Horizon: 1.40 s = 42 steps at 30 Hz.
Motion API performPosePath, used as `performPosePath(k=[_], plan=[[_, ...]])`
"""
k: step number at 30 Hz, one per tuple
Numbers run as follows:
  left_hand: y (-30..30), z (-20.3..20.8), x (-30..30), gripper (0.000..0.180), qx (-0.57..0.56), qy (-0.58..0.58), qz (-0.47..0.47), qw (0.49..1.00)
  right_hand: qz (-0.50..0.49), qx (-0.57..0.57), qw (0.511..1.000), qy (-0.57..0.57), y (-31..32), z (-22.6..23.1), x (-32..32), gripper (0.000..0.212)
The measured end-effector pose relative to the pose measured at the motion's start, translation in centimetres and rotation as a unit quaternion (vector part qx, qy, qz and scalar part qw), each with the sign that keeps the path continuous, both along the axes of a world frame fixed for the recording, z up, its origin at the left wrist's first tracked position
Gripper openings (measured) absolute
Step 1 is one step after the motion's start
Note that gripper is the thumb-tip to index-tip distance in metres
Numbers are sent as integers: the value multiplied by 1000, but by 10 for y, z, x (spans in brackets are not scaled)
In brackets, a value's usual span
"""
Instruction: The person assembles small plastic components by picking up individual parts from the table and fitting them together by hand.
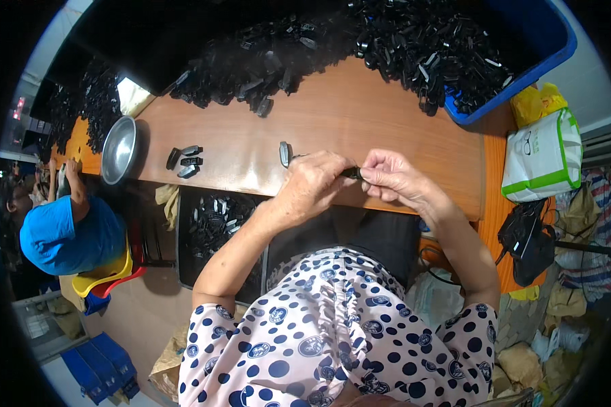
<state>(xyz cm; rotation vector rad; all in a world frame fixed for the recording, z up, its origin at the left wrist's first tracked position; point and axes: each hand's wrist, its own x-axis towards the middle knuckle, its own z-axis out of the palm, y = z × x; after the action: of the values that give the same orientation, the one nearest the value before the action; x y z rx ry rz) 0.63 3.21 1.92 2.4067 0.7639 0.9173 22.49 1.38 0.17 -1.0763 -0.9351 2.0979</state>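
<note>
Passage over the tabletop [387, 112], black heap [251, 74] in the way beyond

Both bare arms bend at the elbow and angle inward. The left forearm [241, 247] runs from the near left toward the far middle; the right forearm [458, 234] comes in from the near right. The left hand [312, 175] shows its back, fingers curled to the right in a closed grip. The right hand [395, 176] has its fingers bent inward, tips pinched, just beside the left fingertips.
</note>
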Motion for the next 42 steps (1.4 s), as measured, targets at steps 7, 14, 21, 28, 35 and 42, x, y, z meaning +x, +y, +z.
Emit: performPosePath(k=[7,14,21,28,35,42], plan=[[-8,-17,20,21,-441,-237,70,863,-21,-25,993,116,1,5,-4,29],[4,-14,25,20,-569,-398,-9,719,42,-13,973,226,3,-5,-10,50],[18,-22,21,27,-552,-399,8,732,-18,21,990,140,21,-10,-30,37],[52,-31,-18,25,-268,-122,70,953,18,455,813,-363,97,-34,17,32],[118,-51,-85,22,96,289,305,902,114,592,383,-700,197,-19,62,25],[139,-44,-87,29,128,340,203,909,186,615,391,-659,210,-22,63,9]])
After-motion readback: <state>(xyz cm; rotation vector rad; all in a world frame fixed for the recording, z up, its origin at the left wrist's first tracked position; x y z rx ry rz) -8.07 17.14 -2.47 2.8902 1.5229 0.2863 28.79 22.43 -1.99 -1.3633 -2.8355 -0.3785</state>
